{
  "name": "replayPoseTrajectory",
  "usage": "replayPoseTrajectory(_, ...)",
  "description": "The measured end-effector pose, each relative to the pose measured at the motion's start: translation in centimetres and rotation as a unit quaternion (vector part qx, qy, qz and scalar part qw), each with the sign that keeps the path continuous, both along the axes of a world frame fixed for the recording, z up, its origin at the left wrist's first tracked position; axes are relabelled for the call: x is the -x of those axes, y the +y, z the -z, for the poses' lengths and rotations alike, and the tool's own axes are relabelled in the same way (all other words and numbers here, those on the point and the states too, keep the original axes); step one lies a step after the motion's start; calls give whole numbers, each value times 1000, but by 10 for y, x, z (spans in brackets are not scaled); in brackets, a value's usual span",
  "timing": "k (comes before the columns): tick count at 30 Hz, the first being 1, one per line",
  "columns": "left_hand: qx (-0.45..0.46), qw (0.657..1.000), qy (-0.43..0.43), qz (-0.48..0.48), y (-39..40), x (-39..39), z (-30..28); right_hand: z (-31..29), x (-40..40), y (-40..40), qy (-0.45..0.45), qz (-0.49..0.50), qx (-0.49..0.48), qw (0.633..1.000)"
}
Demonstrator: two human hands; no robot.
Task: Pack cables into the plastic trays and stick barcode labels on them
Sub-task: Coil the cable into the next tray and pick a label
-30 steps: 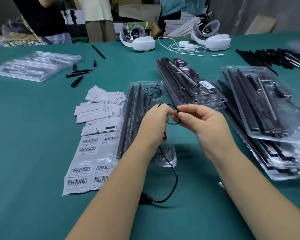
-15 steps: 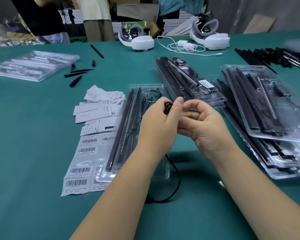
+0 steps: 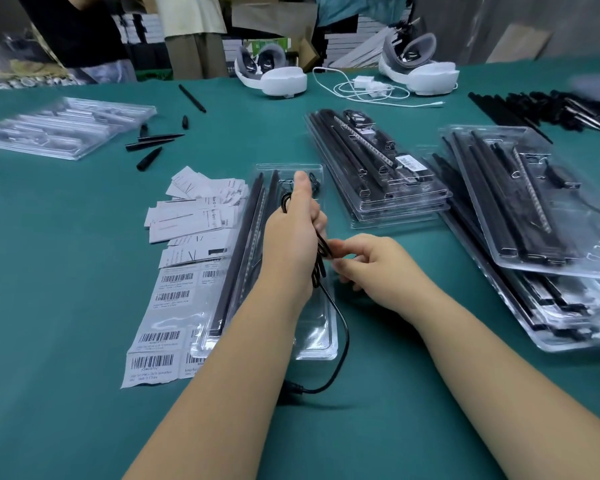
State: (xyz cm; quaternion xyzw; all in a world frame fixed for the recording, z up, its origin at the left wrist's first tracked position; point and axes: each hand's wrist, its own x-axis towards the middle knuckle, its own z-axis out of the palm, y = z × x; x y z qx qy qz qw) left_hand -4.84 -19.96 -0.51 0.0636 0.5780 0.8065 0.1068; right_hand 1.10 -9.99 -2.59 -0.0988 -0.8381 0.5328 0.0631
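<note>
Step in hand: while the black cable (image 3: 321,252) is only part-coiled, packing of the open tray (image 3: 317,348) is mid-way; I judge this to be the winding step, before the cable goes into its pocket.
Left hand (image 3: 293,239): fingers curled round the bunched loops of the cable, thumb stretched forward, held just above the tray.
Right hand (image 3: 378,268): fingertips pinching the cable at the lower end of the bundle, close against the left hand.
Cable, location: loops in the left hand; a loose tail hangs down past the near end of the tray, curves over the tabletop (image 3: 66,306) and ends in a plug (image 3: 293,388) lying by the left forearm.
Tray contents: long black rods (image 3: 238,258) already seated along its left side; the right side looks free, partly hidden by the hands.
Next move, judgement: wind in the slack tail, keep the coil tight enough to fit, press it into the free pocket; a label follows.
Labels: barcode sheet (image 3: 158,336) lies left of the tray, its right edge tucked under the tray; loose white slips (image 3: 201,209) lie beyond it.
Finished stock: stack of filled trays (image 3: 378,174) ahead, one showing a label; a second, larger pile (image 3: 534,216) at right.
Other items: empty trays (image 3: 63,128) far left, loose black tips (image 3: 153,143), two white headsets (image 3: 274,76) and a white charger lead (image 3: 364,90) at the far edge.
Obstructions: the trailing tail and plug could snag on the tray's near edge; otherwise nothing lies between coil and pocket.
</note>
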Motion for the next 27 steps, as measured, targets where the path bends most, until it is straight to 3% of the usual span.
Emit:
replayPoseTrajectory(7,-16,999,-31,6,-2,5,7,2,3,3,0,-10,28,1000)
replayPoseTrajectory(11,-41,998,3,52,-5,4,6,4,4,4,12,-8,37,999)
replayPoseTrajectory(14,-33,999,-4,19,-2,3,2,3,4,4,28,0,78,997)
replayPoseTrajectory(18,-66,993,-96,-17,0,8,0,6,5,0,50,34,25,998)
replayPoseTrajectory(23,-40,997,-58,-25,0,7,10,4,3,3,39,69,9,997)
replayPoseTrajectory(25,-37,997,-62,-40,-1,8,10,-4,0,4,8,48,9,999)
replayPoseTrajectory(27,-50,993,-92,-56,-1,10,10,-13,-7,1,-36,-33,70,996)
